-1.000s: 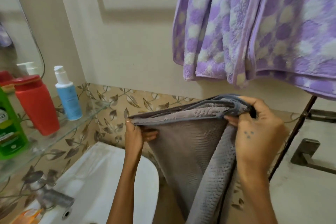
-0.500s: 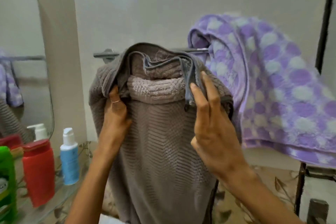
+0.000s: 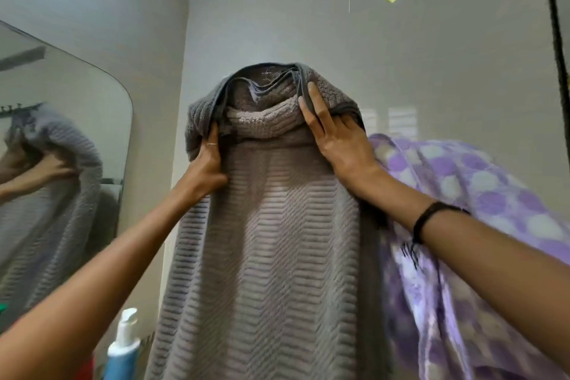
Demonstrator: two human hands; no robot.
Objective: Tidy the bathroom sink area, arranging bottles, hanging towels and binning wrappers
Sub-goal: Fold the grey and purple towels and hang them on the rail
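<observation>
A grey ribbed towel (image 3: 271, 241) hangs up against the wall, its top folded over into a bunched hump, and the rail under it is hidden. My left hand (image 3: 207, 168) grips the towel's left upper edge with curled fingers. My right hand (image 3: 334, 140) holds the right upper edge, fingers stretched up along the fabric and the thumb tucked behind a fold. A purple towel with pale dots (image 3: 462, 225) drapes to the right, partly behind my right forearm.
A mirror (image 3: 61, 148) on the left wall reflects the towel and a hand. A blue bottle with a white pump (image 3: 123, 348) stands at the lower left, with a red bottle (image 3: 86, 370) beside it. A dark vertical bar (image 3: 555, 25) runs down the right edge.
Both hands have lifted the grey towel from over the sink up to the wall beside the purple towel. The view has tilted upward, so the rail and the shelf have left sight.
</observation>
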